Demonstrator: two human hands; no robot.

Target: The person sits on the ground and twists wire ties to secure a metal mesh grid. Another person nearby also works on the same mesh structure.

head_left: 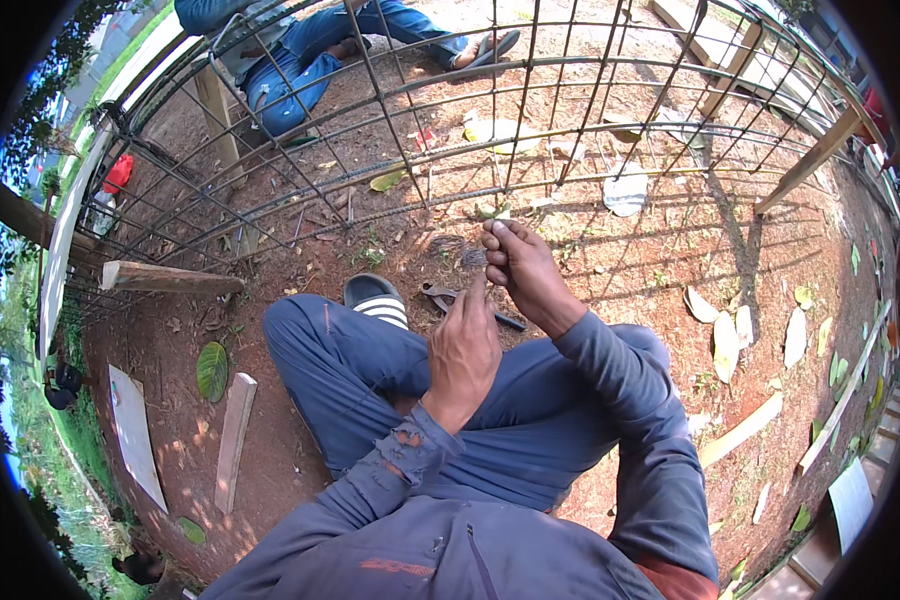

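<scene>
My right hand [525, 270] is closed in a pinch in front of the steel bar cage [510, 188]. Whatever lies between its thumb and fingers is too small to make out. Just below and to its left, my left hand [465, 355] shows its back, fingers drawn together and pointing up toward the right hand. Its fingertips are partly hidden, so what they pinch does not show. Pincers [507, 321] with dark handles lie on the soil behind my left hand. Beyond them sits a small bundle of thin wire [472, 258].
Another person in jeans [295, 85] sits beyond the cage. Wooden stakes [808, 160] prop it. A short timber [175, 278] juts in at left, near a wood strip [234, 440]. My striped sandal [377, 298] rests by the pincers. Dry leaves [726, 345] litter the right.
</scene>
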